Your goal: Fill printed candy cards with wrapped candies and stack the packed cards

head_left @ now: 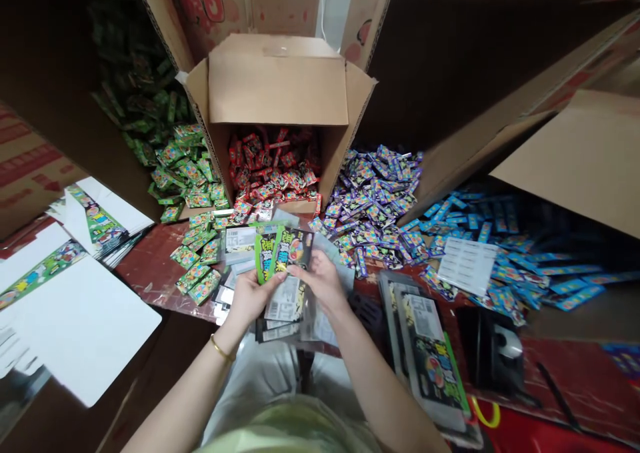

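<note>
Both my hands meet over the table's front edge, around a black-and-green printed packet (294,247) with bright lettering. My left hand (254,294) is closed on its lower left part, thumb on top. From the right, my right hand (323,283) pinches the packet's lower edge with the thumb, its fingers behind. Below and behind the hands lie more clear-and-black packets (283,309) with white label panels; how they overlap is partly hidden by the hands. Small green sachets (200,273) lie left of my left hand, and purple sachets (373,233) spread beyond my right hand.
A cardboard box (277,93) of red sachets (275,166) stands ahead. Blue sachets (500,233) spill at right under a white label sheet (467,265). More packets (430,346) and a black tape dispenser (493,349) sit right; white printed cards (105,313) are stacked left.
</note>
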Demonstrator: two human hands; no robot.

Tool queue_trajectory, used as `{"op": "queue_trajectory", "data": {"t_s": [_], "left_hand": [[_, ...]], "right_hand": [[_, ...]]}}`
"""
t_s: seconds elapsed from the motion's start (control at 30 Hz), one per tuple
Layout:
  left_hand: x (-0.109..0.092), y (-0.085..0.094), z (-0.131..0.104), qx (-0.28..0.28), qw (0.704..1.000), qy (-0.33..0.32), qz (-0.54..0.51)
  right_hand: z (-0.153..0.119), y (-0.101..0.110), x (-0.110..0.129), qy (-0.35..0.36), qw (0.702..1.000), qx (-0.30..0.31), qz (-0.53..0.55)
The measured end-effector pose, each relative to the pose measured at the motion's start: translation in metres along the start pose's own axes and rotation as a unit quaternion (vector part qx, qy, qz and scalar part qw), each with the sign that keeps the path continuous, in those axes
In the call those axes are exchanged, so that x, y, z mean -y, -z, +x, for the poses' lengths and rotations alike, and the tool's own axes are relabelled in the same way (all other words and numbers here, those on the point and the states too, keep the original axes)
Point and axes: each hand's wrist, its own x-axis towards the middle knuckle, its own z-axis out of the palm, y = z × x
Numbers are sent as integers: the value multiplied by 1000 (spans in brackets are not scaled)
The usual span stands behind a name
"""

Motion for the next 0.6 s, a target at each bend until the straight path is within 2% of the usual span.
{"op": "queue_trajectory", "data": {"t_s": [0.1,0.2,0.3,0.4,0.53,0.6], "left_hand": [[1,-1,-5,-26,999,34,-22],[3,2,-10,-19,1000,2,1],[7,3,-13,-24,999,-20,26],[10,1,-13,-62,998,6,20],[14,0,-13,-52,998,-5,-21],[17,1,-13,-41,999,-9,-30]], "right_hand": [[-14,19,-4,-32,999,-40,4],[-20,31,-3,-57,993,-71,69],[-27,34,-1,-87,990,-58,94],[-35,33,-6,-94,992,-31,76],[-39,38,-14,-64,990,-89,87],[-39,41,-17,-74,990,-88,85]]}}
